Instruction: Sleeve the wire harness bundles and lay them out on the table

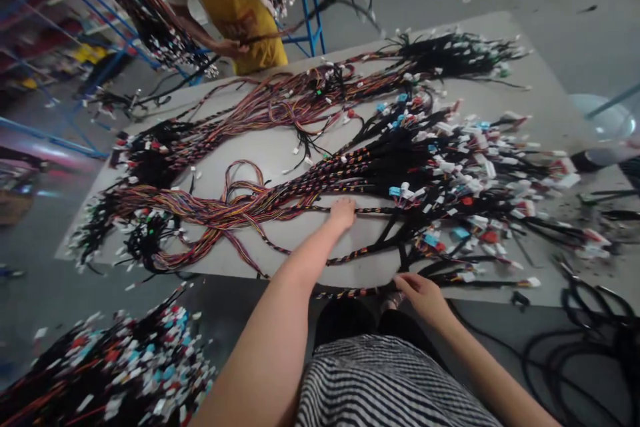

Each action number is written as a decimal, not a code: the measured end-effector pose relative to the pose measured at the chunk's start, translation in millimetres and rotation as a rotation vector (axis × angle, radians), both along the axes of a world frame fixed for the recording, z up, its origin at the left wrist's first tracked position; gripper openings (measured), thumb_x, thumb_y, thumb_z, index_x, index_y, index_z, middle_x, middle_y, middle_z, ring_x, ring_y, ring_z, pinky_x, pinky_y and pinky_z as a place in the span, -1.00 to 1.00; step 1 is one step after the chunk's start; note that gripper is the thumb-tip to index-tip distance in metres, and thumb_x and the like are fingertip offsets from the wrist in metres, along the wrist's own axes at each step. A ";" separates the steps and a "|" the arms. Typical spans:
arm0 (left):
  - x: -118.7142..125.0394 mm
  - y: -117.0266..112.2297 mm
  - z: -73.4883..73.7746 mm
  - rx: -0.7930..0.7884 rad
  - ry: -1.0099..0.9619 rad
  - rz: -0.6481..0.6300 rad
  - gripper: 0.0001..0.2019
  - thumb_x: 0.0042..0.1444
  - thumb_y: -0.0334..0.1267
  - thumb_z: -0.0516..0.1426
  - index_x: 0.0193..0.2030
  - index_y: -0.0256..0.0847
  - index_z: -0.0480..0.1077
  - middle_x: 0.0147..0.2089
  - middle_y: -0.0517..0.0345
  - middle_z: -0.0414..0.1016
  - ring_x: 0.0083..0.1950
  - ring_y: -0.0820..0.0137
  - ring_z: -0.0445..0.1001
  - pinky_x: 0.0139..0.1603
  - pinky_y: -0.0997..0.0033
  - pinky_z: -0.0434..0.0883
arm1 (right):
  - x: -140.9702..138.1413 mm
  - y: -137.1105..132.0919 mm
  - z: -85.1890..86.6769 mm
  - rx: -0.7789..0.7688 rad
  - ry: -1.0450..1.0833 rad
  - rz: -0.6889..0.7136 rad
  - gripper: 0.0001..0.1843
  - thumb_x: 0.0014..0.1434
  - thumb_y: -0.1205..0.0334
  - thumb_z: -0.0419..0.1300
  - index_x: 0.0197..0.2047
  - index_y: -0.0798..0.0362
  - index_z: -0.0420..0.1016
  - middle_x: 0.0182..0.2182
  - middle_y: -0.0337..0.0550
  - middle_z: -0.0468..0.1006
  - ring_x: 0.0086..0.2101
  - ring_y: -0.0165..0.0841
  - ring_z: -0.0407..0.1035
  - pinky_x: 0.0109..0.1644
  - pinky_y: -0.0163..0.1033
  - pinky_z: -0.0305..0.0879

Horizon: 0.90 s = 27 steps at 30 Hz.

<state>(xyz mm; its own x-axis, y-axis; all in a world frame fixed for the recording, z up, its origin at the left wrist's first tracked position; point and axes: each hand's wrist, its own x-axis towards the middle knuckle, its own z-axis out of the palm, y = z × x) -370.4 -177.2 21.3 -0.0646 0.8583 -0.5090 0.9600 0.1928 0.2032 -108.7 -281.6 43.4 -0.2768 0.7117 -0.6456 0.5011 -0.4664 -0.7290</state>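
Striped fabric is nearest, below both hands. Right hand: thumb and fingertips are drawn narrow at the near cable, which runs leftward from them along the table's edge; whether they grip it, I cannot tell. Farther forward, the left hand is curled over a strand on the table. White connectors spread right of that hand, coloured wires left. Beyond both hands stands a co-worker's yellow apron.
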 end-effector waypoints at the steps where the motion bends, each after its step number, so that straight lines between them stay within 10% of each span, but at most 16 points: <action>1: 0.7 1.8 0.8 -0.059 -0.012 -0.019 -0.66 0.24 -0.25 0.07 0.10 -0.31 0.43 0.15 -0.22 0.44 0.18 0.08 0.39 0.15 0.16 0.31 | 7.9 -3.8 -0.3 -0.025 -0.020 -0.029 -0.52 -0.11 -0.21 0.21 -0.35 0.06 0.56 -0.45 -0.08 0.56 -0.42 -0.22 0.43 -0.31 -0.19 0.34; 6: -7.0 -2.6 45.8 -0.029 -0.099 0.079 -0.65 0.29 -0.02 -0.01 -0.09 -0.15 0.51 -0.09 -0.01 0.58 -0.05 0.18 0.52 -0.13 0.31 0.40 | 14.0 18.4 19.4 -0.080 -0.036 -0.143 -0.41 -0.21 -0.28 0.26 -0.34 0.11 0.55 -0.44 -0.01 0.57 -0.50 -0.27 0.39 -0.38 -0.21 0.31; 10: -6.5 -21.3 104.4 0.269 -0.090 0.283 -0.63 0.28 0.03 -0.02 -0.17 -0.15 0.50 -0.22 0.02 0.58 -0.12 0.18 0.53 -0.17 0.30 0.37 | -43.1 75.0 42.5 -0.205 0.233 -0.201 -0.32 -0.10 -0.34 0.24 -0.19 0.13 0.52 -0.39 0.03 0.57 -0.50 -0.30 0.41 -0.50 -0.29 0.25; 13: 11.9 -53.6 120.7 0.308 -0.142 0.278 -0.65 0.25 0.03 0.02 -0.17 -0.16 0.49 -0.31 0.05 0.56 -0.21 0.21 0.53 -0.19 0.30 0.37 | -95.5 110.1 46.6 -0.333 0.404 -0.315 -0.39 0.12 -0.32 0.09 -0.14 0.09 0.46 -0.40 0.00 0.56 -0.47 -0.31 0.45 -0.51 -0.31 0.30; 18: -4.3 -75.7 88.2 0.279 -0.359 0.169 -0.64 0.21 0.08 0.08 -0.18 -0.16 0.52 -0.20 0.06 0.57 -0.16 0.27 0.51 -0.11 0.35 0.40 | -133.9 109.7 29.2 -0.350 0.254 -0.671 -0.86 0.10 0.20 0.21 -0.36 0.08 0.36 -0.60 -0.24 0.42 -0.64 -0.47 0.27 -0.65 -0.42 0.17; 23: -139.1 -40.1 50.0 0.364 0.006 0.571 -0.68 0.28 -0.28 0.00 0.05 -0.29 0.47 0.08 -0.16 0.49 0.14 0.22 0.42 0.17 0.31 0.29 | -118.8 81.7 13.2 -0.382 0.192 -0.571 -0.90 0.05 0.32 0.23 -0.44 0.13 0.39 -0.65 -0.24 0.38 -0.66 -0.48 0.26 -0.66 -0.43 0.14; 27: -228.6 -39.0 29.9 0.087 0.278 0.770 -0.60 0.24 -0.23 0.05 0.16 -0.35 0.39 0.18 -0.32 0.41 0.18 0.05 0.40 0.10 0.18 0.32 | -96.2 68.0 2.5 -0.399 0.170 -0.359 -0.76 0.16 0.14 0.23 -0.38 0.18 0.48 -0.59 -0.13 0.46 -0.63 -0.46 0.31 -0.64 -0.43 0.14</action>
<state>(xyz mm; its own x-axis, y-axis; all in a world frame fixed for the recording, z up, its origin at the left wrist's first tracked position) -599.0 -216.3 51.3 -0.7652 0.5579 -0.3213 0.5830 0.8121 0.0218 -204.8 -213.6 45.9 -0.1855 0.4904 -0.8515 0.1512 -0.8420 -0.5178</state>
